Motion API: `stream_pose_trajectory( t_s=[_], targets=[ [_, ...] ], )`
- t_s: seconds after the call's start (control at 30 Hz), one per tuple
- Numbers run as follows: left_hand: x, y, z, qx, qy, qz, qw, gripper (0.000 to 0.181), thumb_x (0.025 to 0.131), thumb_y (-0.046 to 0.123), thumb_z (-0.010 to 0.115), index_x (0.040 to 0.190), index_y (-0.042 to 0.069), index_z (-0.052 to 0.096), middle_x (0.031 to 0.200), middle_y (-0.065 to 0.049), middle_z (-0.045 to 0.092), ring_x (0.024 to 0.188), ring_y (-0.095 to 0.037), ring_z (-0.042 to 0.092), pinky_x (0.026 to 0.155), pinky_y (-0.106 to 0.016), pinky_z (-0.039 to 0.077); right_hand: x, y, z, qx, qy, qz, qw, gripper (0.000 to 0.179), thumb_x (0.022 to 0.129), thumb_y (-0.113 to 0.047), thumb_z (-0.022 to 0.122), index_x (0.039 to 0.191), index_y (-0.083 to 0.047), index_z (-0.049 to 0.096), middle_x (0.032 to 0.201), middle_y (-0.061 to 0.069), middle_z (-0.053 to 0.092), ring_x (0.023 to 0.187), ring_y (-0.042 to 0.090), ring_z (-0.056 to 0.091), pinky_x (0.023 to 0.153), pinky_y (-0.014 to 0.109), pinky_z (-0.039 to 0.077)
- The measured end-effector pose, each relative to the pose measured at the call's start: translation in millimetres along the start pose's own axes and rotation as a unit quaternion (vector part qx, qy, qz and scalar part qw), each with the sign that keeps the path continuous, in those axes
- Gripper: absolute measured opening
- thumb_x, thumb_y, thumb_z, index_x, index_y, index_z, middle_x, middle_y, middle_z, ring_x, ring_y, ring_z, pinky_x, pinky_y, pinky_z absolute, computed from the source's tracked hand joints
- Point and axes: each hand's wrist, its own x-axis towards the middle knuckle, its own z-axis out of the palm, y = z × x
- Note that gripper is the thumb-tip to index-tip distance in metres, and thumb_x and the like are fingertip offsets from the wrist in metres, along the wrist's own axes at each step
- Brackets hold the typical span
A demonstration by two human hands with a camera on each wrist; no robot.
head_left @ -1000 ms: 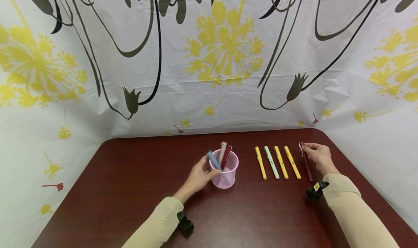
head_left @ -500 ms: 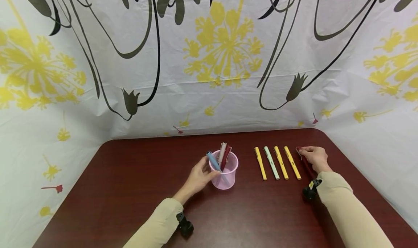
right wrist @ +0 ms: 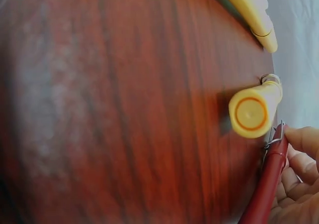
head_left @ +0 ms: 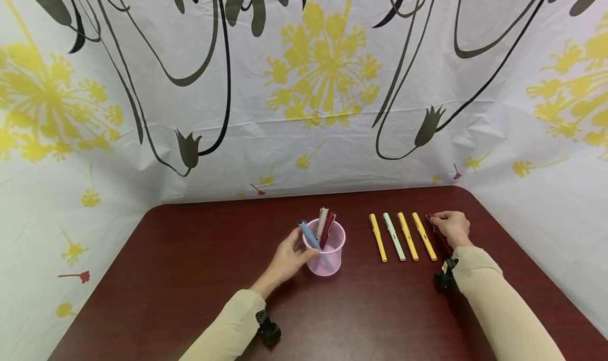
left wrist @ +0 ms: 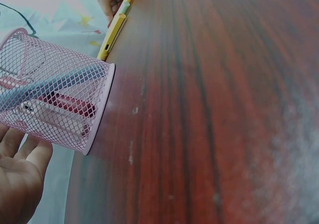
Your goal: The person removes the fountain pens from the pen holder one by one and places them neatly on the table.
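Observation:
My left hand [head_left: 287,259] grips the side of a pink mesh pen cup [head_left: 328,263], thumb at the near rim and fingers behind. The cup stands upright and holds a blue pen [head_left: 310,235], a pale pen [head_left: 322,221] and a dark red pen [head_left: 326,230]. At the right of the table, my right hand [head_left: 453,228] pinches another dark red pen [right wrist: 271,179] near its clip end. That pen lies just right of a row made up of a yellow pen [head_left: 378,238], a mint green pen [head_left: 394,237] and two more yellow pens; my hand partly covers it in the head view.
Everything sits on a dark red-brown wooden table [head_left: 204,255]. A white sheet [head_left: 266,155] printed with yellow and grey plants hangs behind it and along both sides. Each wrist wears a small black camera [head_left: 268,329].
My right hand has shifted left with the dark red pen, bringing it closer to the row of pens. The left hand stays on the cup.

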Motion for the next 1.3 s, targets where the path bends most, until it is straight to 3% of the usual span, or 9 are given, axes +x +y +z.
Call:
stream_pose_trajectory(
  t_s=[0.23,0.37,0.67,0.97,1.2,1.3],
  targets=[
    [0.3,-4.1,0.3,0.004,0.005,-0.003,1.0000,0.064,0.086,0.016,0.069,0.139,0.000,0.038,0.139,-0.024,0.045,0.131,-0.038,0.041,0.106,-0.047,0.037,-1.4,0.1,3.1,-0.002,0.009,-0.024,0.9997,0.030,0.092,-0.017,0.057,0.106,0.009,0.064,0.105,0.028,0.062,0.094,0.039,0.049,0.065,0.038,0.044],
    [2.5,-14.4,0.6,0.010,0.007,0.000,0.9999,0.067,0.085,0.023,0.071,0.140,0.003,0.039,0.139,-0.022,0.046,0.131,-0.036,0.042,0.106,-0.046,0.038,-2.2,1.5,4.1,-0.004,0.013,-0.036,0.9992,0.028,0.091,-0.016,0.058,0.103,0.009,0.065,0.096,0.026,0.064,0.090,0.037,0.051,0.064,0.037,0.044],
    [3.4,-13.5,1.0,0.001,0.005,-0.001,1.0000,0.065,0.085,0.017,0.070,0.140,0.002,0.038,0.139,-0.022,0.046,0.130,-0.036,0.042,0.106,-0.046,0.038,-1.6,0.5,5.3,-0.012,0.027,-0.045,0.9985,0.027,0.090,-0.014,0.059,0.103,0.009,0.065,0.100,0.027,0.064,0.091,0.039,0.052,0.066,0.041,0.044],
    [-4.5,15.8,0.3,0.002,-0.005,-0.004,1.0000,0.063,0.086,0.010,0.068,0.138,-0.006,0.037,0.137,-0.028,0.045,0.129,-0.041,0.041,0.106,-0.050,0.037,-0.7,1.0,6.5,-0.010,0.035,-0.024,0.9991,0.026,0.090,-0.017,0.061,0.097,0.008,0.066,0.095,0.025,0.064,0.090,0.038,0.051,0.071,0.046,0.043],
    [-5.2,20.1,0.8,0.005,-0.003,-0.014,0.9999,0.063,0.086,0.009,0.068,0.139,-0.004,0.037,0.139,-0.026,0.044,0.131,-0.039,0.040,0.107,-0.049,0.036,0.0,0.3,3.7,-0.018,0.030,0.002,0.9994,0.029,0.090,-0.022,0.060,0.099,0.005,0.067,0.093,0.022,0.065,0.086,0.035,0.052,0.062,0.037,0.043],
    [-5.0,19.3,0.9,0.003,-0.001,-0.013,0.9999,0.062,0.086,0.007,0.067,0.139,-0.004,0.037,0.139,-0.026,0.044,0.131,-0.040,0.040,0.107,-0.049,0.035,0.0,-0.2,2.5,-0.018,0.030,0.002,0.9994,0.031,0.091,-0.022,0.060,0.099,0.006,0.067,0.096,0.024,0.065,0.088,0.037,0.051,0.064,0.039,0.043]
  ],
)
